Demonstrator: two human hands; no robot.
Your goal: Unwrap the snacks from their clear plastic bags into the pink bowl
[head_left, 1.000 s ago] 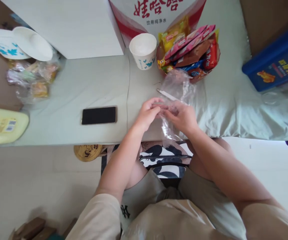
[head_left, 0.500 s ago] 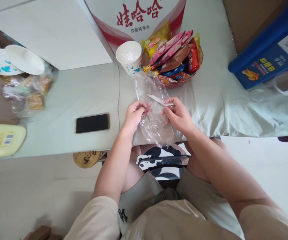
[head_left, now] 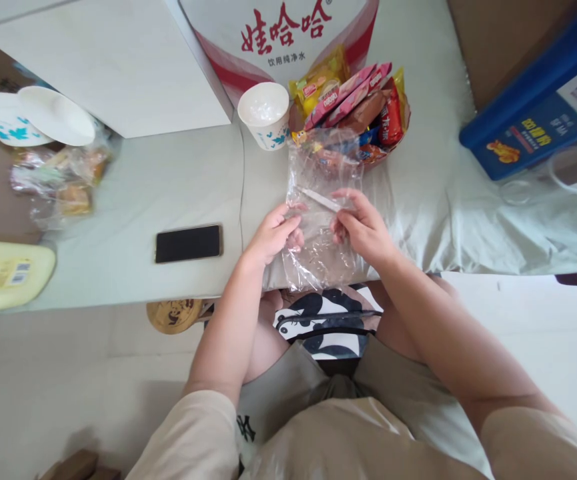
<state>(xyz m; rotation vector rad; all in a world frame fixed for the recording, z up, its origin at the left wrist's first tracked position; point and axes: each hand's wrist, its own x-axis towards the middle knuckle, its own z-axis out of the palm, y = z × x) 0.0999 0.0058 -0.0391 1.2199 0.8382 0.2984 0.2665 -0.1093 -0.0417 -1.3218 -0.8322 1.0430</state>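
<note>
A clear plastic bag (head_left: 319, 200) with a white zip strip is held upright over the table's front edge. My left hand (head_left: 274, 233) pinches its left side and my right hand (head_left: 361, 225) pinches its right side near the strip. Both hands are closed on the film. Just behind the bag stands a brown bowl of wrapped snacks (head_left: 363, 100), partly seen through the plastic.
A paper cup (head_left: 265, 113) stands left of the snack bowl. A black phone (head_left: 189, 243) lies flat at the left. A white box (head_left: 108, 60), a red-lettered carton (head_left: 288, 33), bagged pastries (head_left: 63, 180), a yellow bottle (head_left: 3, 275) and a blue box (head_left: 543, 100) ring the table.
The bag has been spread and lifted upright, reaching up in front of the snack bowl. My hands have moved apart from the bunched grip of a second ago.
</note>
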